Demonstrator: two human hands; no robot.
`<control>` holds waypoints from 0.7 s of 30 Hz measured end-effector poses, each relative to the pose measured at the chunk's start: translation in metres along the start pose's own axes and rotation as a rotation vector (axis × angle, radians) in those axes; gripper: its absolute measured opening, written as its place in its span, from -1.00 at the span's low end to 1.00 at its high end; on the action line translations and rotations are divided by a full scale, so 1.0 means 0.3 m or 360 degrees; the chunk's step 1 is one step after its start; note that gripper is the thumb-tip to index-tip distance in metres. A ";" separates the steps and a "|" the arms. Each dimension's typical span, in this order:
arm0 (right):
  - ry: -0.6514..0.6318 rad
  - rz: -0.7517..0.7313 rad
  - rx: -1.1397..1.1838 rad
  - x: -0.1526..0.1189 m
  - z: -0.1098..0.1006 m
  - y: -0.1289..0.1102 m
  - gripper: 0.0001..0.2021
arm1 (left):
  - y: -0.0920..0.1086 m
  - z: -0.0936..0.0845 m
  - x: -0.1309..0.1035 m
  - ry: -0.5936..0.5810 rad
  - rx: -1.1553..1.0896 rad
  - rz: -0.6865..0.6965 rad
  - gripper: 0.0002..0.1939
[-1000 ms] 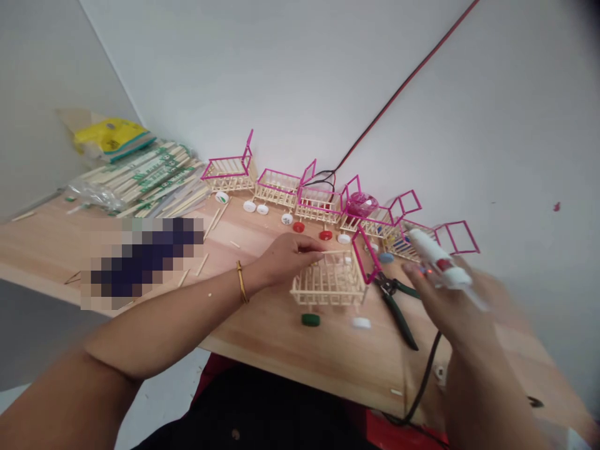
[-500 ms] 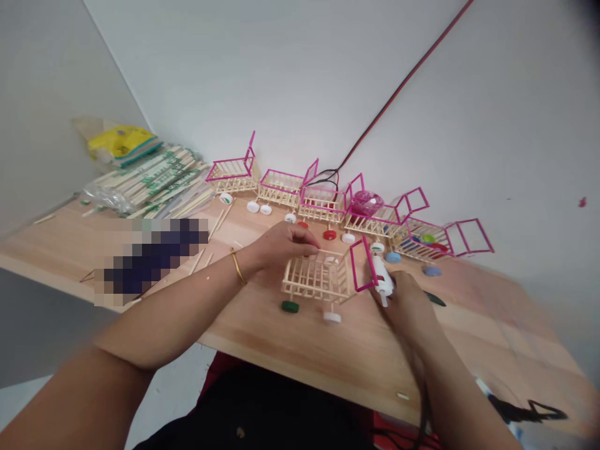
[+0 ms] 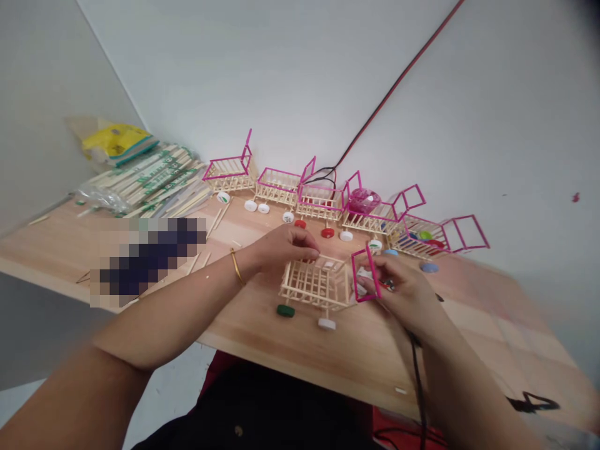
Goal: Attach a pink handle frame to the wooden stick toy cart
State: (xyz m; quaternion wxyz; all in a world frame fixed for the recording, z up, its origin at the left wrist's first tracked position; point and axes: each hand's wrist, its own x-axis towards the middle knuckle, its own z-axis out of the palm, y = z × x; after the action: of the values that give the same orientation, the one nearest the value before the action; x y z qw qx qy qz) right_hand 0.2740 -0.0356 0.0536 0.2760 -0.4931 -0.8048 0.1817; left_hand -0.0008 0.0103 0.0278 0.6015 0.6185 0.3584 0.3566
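A small cart of pale sticks (image 3: 316, 284) stands near the table's middle on bottle-cap wheels, a green one (image 3: 285, 310) and a white one (image 3: 327, 324) nearest me. My left hand (image 3: 293, 244) pinches the cart's far left top edge. At the cart's right end is a magenta stick frame (image 3: 355, 275). The fingers of my right hand (image 3: 394, 284) are closed at this frame's right side. Behind the frame, partly hidden, shows the white glue gun (image 3: 364, 281), its dark cable running down under my right wrist.
Several similar carts with magenta rims (image 3: 279, 178) line the wall, one holding a pink bowl (image 3: 364, 201). Bundled sticks (image 3: 150, 178) and a yellow bag (image 3: 119, 142) lie at the back left. A pixelated patch covers part of the table's left side.
My right hand has moved up to the magenta frame, and the glue gun now sits lower behind it. The cart has tilted or shifted slightly. My left hand stays at its edge.
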 end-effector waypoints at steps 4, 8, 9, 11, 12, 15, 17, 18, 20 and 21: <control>-0.0183 -0.0011 0.0162 0.047 0.038 -0.020 -0.90 | -0.005 0.003 0.000 -0.0028 0.0002 0.0002 -0.90; -0.0279 -0.0026 0.0187 0.054 0.051 -0.028 -0.92 | 0.016 -0.002 -0.012 -0.0064 0.0237 0.0051 -0.89; -0.0274 -0.0032 0.0202 0.053 0.054 -0.031 -0.91 | 0.029 -0.002 -0.018 -0.0074 0.0347 0.0070 -0.87; -0.0250 -0.0047 0.0235 0.048 0.064 -0.034 -0.90 | 0.061 0.002 -0.034 -0.0103 0.0609 0.0136 -0.84; -0.0234 -0.0059 0.0253 0.045 0.071 -0.034 -0.92 | 0.078 0.007 -0.042 -0.0118 0.0756 0.0165 -0.83; -0.0166 -0.0122 0.0286 0.035 0.095 -0.027 -0.97 | 0.120 0.028 -0.064 -0.0052 0.1209 0.0167 -0.84; -0.0132 -0.0183 0.0297 0.030 0.108 -0.022 -0.97 | 0.134 0.042 -0.071 -0.0025 0.1360 0.0121 -0.85; -0.0127 -0.0211 0.0305 0.028 0.113 -0.019 -0.96 | 0.137 0.047 -0.072 -0.0014 0.1398 0.0093 -0.86; -0.0125 -0.0248 0.0322 0.026 0.120 -0.016 -0.96 | 0.136 0.053 -0.072 -0.0013 0.1429 0.0055 -0.87; -0.0122 -0.0257 0.0328 0.025 0.122 -0.014 -0.97 | 0.134 0.053 -0.070 -0.0018 0.1430 0.0050 -0.87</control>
State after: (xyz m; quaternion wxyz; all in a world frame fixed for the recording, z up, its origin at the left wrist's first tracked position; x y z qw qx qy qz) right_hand 0.2455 -0.0317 0.0293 0.3080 -0.3885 -0.8288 0.2595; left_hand 0.0035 -0.0167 0.0675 0.2694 0.8257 0.4651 0.1714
